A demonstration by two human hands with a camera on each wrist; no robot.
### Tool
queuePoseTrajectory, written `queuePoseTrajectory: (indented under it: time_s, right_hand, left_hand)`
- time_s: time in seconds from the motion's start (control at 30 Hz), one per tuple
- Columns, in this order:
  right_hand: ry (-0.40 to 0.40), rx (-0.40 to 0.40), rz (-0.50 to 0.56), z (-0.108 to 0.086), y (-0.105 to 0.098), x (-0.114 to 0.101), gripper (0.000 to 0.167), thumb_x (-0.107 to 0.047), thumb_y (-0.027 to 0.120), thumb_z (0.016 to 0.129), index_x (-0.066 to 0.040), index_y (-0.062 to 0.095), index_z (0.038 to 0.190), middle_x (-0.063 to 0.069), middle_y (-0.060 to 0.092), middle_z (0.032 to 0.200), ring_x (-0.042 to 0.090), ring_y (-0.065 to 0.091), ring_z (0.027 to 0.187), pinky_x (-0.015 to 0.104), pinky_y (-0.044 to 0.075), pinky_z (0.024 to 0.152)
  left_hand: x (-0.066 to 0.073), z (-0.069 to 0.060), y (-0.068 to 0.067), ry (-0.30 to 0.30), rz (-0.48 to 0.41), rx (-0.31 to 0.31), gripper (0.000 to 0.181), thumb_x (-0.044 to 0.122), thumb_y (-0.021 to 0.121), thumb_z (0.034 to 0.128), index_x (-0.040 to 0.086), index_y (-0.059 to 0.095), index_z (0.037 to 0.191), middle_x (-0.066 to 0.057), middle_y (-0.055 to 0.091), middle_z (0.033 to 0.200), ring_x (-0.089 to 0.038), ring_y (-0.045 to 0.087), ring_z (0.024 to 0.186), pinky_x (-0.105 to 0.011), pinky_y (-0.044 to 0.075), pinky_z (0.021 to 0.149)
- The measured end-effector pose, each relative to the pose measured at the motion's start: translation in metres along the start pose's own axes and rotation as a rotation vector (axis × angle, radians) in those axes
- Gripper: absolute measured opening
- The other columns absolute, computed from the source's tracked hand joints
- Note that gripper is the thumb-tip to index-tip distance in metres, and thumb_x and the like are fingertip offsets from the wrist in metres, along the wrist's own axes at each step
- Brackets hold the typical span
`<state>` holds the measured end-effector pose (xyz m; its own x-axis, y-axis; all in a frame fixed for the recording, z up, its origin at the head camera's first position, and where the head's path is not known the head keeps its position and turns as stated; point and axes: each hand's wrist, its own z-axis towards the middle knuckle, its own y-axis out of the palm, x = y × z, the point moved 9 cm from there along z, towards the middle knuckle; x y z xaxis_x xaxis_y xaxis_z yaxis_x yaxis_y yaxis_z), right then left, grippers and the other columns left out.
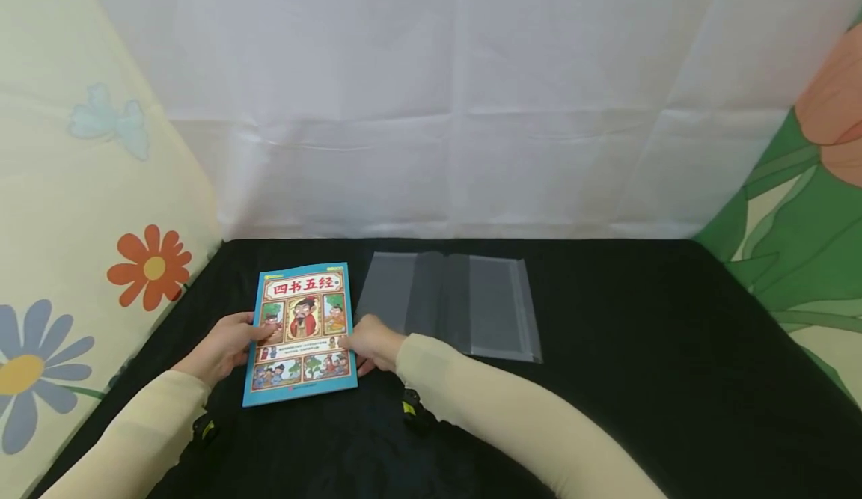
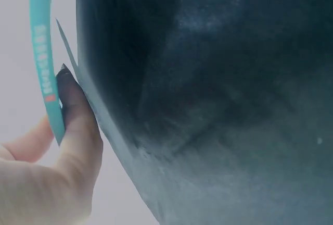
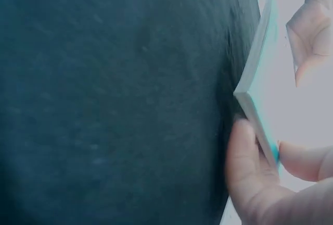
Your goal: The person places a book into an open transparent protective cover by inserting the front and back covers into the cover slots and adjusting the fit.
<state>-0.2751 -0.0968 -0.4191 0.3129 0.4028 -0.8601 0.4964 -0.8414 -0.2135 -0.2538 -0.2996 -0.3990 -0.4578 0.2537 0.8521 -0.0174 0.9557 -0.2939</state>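
A blue-bordered picture book [image 1: 303,334] with red title characters faces up in the head view, tilted a little. My left hand [image 1: 225,343] grips its left edge, thumb on the cover. On the opposite edge, my right hand [image 1: 375,340] pinches the book, thumb on top and fingers beneath. The left wrist view shows the book's blue spine [image 2: 42,53] between thumb and fingers of the left hand [image 2: 62,162]. From the right wrist, the white page edges [image 3: 255,74] appear raised off the cloth, with the right hand [image 3: 260,183] holding them.
A clear plastic book cover [image 1: 498,304] lies spread on the black tablecloth [image 1: 646,349], just right of the book and partly behind the right hand. White cloth [image 1: 458,110] hangs at the back. Flower-patterned panels [image 1: 101,185] stand at both sides.
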Motion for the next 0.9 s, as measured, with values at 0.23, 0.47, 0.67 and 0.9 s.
queuePoseTrajectory:
  time_s: [0.23, 0.47, 0.67, 0.9]
  right_hand:
    - [-0.026, -0.042, 0.077, -0.015, -0.012, -0.004, 0.017, -0.013, 0.055, 0.100, 0.002, 0.062, 0.100, 0.012, 0.068, 0.079, 0.018, 0.064, 0.063, 0.029, 0.051, 0.049]
    - [-0.061, -0.059, 0.140, -0.029, -0.025, -0.010, 0.016, -0.012, 0.056, 0.100, 0.003, 0.058, 0.106, 0.015, 0.068, 0.086, 0.027, 0.070, 0.079, 0.038, 0.057, 0.061]
    - [-0.078, -0.054, 0.148, -0.034, -0.034, -0.012, 0.020, -0.013, 0.057, 0.099, 0.003, 0.055, 0.111, 0.015, 0.069, 0.088, 0.026, 0.071, 0.078, 0.036, 0.057, 0.058]
    - [-0.074, -0.057, 0.178, -0.038, -0.037, -0.009, 0.018, -0.012, 0.056, 0.100, 0.003, 0.055, 0.108, 0.015, 0.069, 0.087, 0.025, 0.070, 0.075, 0.035, 0.057, 0.058]
  left_hand:
    - [0.009, -0.007, 0.006, 0.044, 0.052, -0.002, 0.058, 0.023, 0.052, 0.1018, -0.015, 0.030, 0.140, -0.015, 0.062, 0.103, -0.016, 0.064, 0.081, -0.033, 0.054, 0.073]
    - [0.019, -0.017, 0.013, 0.073, 0.043, -0.032, 0.059, 0.025, 0.052, 0.1017, -0.014, 0.030, 0.140, -0.012, 0.065, 0.101, -0.015, 0.066, 0.079, -0.033, 0.055, 0.074]
    - [0.025, -0.025, 0.019, 0.091, 0.044, -0.043, 0.058, 0.026, 0.052, 0.1019, -0.014, 0.031, 0.139, -0.011, 0.066, 0.099, -0.015, 0.067, 0.079, -0.033, 0.055, 0.074]
    - [0.027, -0.029, 0.023, 0.106, 0.026, -0.061, 0.055, 0.025, 0.051, 0.1021, -0.015, 0.034, 0.136, -0.008, 0.068, 0.094, -0.016, 0.068, 0.079, -0.033, 0.056, 0.073]
